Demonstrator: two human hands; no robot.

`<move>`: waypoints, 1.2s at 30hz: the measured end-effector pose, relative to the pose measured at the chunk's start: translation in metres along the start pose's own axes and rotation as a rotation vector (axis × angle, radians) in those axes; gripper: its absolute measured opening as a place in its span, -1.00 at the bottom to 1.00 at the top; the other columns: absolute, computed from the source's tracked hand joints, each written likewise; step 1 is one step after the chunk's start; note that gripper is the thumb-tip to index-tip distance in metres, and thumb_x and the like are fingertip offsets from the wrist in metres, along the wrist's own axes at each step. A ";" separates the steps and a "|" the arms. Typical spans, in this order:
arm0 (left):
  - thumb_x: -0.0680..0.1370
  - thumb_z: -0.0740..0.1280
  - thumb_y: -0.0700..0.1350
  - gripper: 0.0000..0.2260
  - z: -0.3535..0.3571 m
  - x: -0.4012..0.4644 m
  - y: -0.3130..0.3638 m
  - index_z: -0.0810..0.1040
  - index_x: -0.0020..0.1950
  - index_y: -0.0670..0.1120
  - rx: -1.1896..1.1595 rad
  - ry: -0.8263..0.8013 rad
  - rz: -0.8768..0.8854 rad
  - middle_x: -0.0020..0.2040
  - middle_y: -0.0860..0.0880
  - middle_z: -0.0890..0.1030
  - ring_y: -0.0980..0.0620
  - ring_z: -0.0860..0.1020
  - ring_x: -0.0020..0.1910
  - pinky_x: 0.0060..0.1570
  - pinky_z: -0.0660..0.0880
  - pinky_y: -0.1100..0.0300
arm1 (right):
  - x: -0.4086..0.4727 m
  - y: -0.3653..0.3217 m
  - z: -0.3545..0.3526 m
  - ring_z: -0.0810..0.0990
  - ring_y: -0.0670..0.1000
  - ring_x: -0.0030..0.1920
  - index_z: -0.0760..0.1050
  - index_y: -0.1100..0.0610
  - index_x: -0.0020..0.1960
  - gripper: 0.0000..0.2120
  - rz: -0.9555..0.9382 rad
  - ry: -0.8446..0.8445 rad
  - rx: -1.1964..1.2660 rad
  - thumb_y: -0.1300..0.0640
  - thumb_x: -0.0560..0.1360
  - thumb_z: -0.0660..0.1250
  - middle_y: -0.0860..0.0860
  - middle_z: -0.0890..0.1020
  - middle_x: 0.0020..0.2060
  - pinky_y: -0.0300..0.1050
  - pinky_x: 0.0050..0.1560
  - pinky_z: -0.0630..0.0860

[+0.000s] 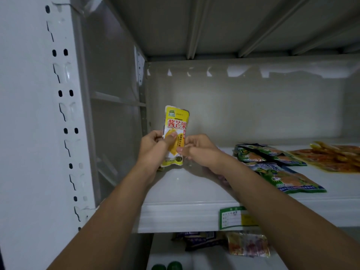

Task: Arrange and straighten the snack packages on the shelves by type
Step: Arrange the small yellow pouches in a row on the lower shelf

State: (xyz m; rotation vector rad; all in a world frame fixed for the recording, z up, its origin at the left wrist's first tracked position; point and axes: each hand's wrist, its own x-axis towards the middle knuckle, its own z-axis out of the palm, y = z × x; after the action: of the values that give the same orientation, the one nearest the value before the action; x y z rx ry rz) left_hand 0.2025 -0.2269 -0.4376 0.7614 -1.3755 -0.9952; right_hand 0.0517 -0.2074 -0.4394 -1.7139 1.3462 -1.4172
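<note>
Red characters 酱芒果 mark the yellow mango packet [174,136], held upright at the white shelf's [187,193] left end, pinched by left hand [151,148] and right hand [200,151]. Green packets [276,168] lie rightward; a green price tag [230,219] fronts the edge.

The packet [175,136] I held was bright yellow with red characters and a mango picture. On my white shelf [194,191] lay green-and-blue packets [276,166] with orange centres, then orange-red ones [335,155]. A green-bordered label [231,219] with a yellow patch marked the shelf edge.
</note>
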 end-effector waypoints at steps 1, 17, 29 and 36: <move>0.61 0.46 -0.11 -0.88 0.000 -0.002 0.000 0.65 0.07 -0.15 0.023 -0.040 -0.026 -0.08 -0.10 0.75 0.02 0.70 -0.25 -0.30 0.64 0.19 | 0.000 0.002 -0.001 0.57 -0.27 -0.45 0.56 0.10 -0.24 -0.70 -0.001 0.000 -0.027 0.38 0.61 0.37 -0.18 0.63 -0.49 -0.36 -0.33 0.44; 0.62 0.44 -0.16 -0.87 0.000 0.008 -0.009 0.65 0.16 -0.13 0.068 -0.041 -0.005 -0.04 -0.08 0.74 0.03 0.71 -0.15 -0.24 0.61 0.22 | 0.006 0.005 -0.006 0.59 -0.19 -0.40 0.51 0.11 -0.30 -0.70 -0.014 0.111 0.024 0.18 0.55 0.53 -0.11 0.65 -0.41 -0.29 -0.28 0.52; 0.59 0.44 -0.33 -0.87 0.001 0.000 -0.007 0.58 0.10 -0.18 0.081 -0.112 0.080 -0.29 0.00 0.68 0.19 0.66 -0.36 -0.31 0.56 0.34 | 0.006 -0.001 0.000 0.77 0.12 0.02 0.72 0.07 0.10 -0.88 -0.055 0.190 0.078 0.09 0.63 0.42 0.06 0.78 -0.04 0.18 0.18 0.67; 0.61 0.41 -0.29 -0.89 0.006 -0.005 -0.004 0.61 0.12 -0.16 0.051 -0.167 0.017 -0.17 -0.01 0.73 0.16 0.71 -0.29 -0.34 0.57 0.32 | 0.003 0.001 -0.004 0.76 0.00 -0.22 0.70 0.13 0.03 -0.94 -0.047 0.167 0.137 0.15 0.60 0.46 0.01 0.77 -0.22 -0.11 -0.16 0.68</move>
State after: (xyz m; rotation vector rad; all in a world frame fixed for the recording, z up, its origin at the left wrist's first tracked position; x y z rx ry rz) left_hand 0.1969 -0.2229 -0.4426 0.7160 -1.5538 -1.0327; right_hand 0.0480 -0.2100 -0.4375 -1.5776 1.2694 -1.6699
